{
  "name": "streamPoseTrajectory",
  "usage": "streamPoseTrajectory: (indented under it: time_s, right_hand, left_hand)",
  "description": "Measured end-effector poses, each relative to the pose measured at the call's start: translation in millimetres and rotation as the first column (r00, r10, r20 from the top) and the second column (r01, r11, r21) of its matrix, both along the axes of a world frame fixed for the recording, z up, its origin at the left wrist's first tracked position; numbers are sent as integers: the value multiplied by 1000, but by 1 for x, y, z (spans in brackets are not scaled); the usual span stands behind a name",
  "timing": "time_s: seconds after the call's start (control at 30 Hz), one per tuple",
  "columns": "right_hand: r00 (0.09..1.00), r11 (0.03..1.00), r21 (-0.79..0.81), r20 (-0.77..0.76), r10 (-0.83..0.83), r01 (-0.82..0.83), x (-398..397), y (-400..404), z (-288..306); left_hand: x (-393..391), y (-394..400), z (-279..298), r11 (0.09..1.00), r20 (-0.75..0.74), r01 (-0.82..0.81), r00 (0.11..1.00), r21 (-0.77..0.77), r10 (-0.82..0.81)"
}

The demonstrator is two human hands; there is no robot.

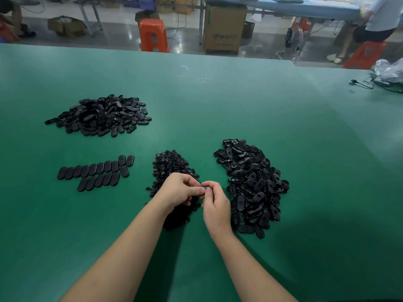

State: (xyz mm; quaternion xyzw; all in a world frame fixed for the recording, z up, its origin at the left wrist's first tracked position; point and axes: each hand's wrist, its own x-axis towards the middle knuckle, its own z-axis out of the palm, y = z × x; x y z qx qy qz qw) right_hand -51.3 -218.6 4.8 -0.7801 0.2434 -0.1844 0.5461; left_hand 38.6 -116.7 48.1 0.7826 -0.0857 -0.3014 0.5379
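My left hand (181,189) and my right hand (216,204) meet above the green table (218,105), both pinching one small black oval plastic part (206,189) between their fingertips. Under my hands lies a heap of small black round pieces (169,164). To the right is a big pile of black oval shells (250,184). At the left, oval parts lie in two neat rows (96,173), face down. A third pile of oval parts (102,115) sits further back on the left.
A plastic bag (390,70) and black cables (370,83) lie at the table's far right corner. Beyond the table are orange stools (153,35), a cardboard box (224,29), a floor fan (293,42) and a seated person (375,25) at a blue bench.
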Motion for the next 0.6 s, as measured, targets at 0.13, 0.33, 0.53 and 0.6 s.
streamPoseTrajectory:
  time_s: [0.13, 0.33, 0.53, 0.6]
  right_hand:
    - [1000, 1000, -29, 11, -1, 1, -1, 1, 1]
    - [999, 999, -36, 16, -32, 32, -1, 0, 1]
    - [999, 998, -45, 3, -35, 35, 0, -1, 0]
    - [999, 998, -48, 3, -34, 34, 0, -1, -1]
  left_hand:
    - [-1, 0, -2, 999, -39, -18, 999, -47, 17]
    - [-3, -4, -5, 999, -6, -24, 1000, -40, 23]
    - [-5, -6, -9, 997, -24, -57, 998, -44, 56]
    - [-6, -6, -10, 998, -21, -57, 998, -41, 56]
